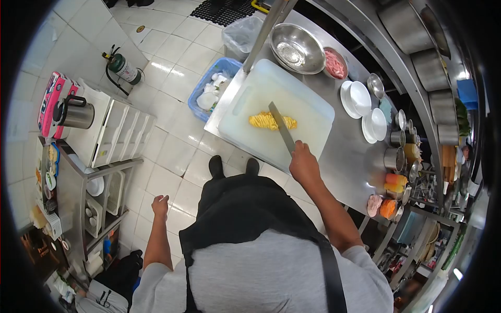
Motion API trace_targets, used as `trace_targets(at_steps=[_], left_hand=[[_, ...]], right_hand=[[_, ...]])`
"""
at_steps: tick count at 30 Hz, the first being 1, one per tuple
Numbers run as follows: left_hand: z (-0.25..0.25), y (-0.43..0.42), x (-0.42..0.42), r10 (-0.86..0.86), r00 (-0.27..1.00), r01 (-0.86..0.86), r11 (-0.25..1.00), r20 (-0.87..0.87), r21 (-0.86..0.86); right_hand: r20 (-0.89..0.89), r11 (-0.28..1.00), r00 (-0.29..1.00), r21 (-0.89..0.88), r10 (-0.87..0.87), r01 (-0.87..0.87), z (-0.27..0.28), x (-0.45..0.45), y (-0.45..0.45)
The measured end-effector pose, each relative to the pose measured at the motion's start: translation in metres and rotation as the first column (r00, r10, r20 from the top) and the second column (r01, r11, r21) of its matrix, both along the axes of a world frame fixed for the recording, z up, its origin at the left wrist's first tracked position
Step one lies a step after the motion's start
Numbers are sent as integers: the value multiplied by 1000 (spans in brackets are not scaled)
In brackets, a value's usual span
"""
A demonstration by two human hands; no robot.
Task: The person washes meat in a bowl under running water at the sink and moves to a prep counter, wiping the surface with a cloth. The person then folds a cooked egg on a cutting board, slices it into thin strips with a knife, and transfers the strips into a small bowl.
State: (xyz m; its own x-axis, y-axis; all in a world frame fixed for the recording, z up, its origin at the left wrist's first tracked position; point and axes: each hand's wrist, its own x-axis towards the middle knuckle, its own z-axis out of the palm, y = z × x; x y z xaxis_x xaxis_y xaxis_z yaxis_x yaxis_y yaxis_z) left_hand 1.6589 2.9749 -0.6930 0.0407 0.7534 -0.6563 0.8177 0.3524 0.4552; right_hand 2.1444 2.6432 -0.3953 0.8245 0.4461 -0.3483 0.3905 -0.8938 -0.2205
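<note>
My right hand (304, 164) is closed round the handle of a long kitchen knife (285, 134). Its blade slants across a row of thin yellow food strips (261, 121), perhaps sliced omelette, and hides part of them. The strips lie on a thick, whitish cutting board (250, 140) at the corner of the steel counter. Away from the board, my left hand (160, 205) hangs over the floor at my side, fingers loosely bent and apart, holding nothing.
Beyond the board are a large steel bowl (297, 48) and a bowl of pinkish raw meat (335, 63). White bowls (360, 98) stand to the right. A blue bin (198, 99) is beside the counter's left edge. Drawers (122, 133) and a fire extinguisher (124, 69) are at left.
</note>
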Motion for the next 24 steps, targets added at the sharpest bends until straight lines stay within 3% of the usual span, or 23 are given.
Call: trace_targets(at_steps=[5,7,17,20,24], left_hand=[[18,13,24,0,1000,-1,999,25,32],[19,17,28,9,999,-11,999,40,44],[-17,19,-6,20,1000,-20,1000,7,-14],[-20,15,-17,16,1000,-16,1000,-25,-12],[-22,13,-22,33,999,-33,999,-10,-29]], right_hand=[[46,999,999,40,-18,16,19,-4,11],[-12,999,1000,-42,-13,13,1,-1,11],[17,999,1000,-29,13,-13,3,-12,21],[34,998,997,26,-63,62,14,-23,27],[-4,999,1000,-38,9,-9,1,-16,23]])
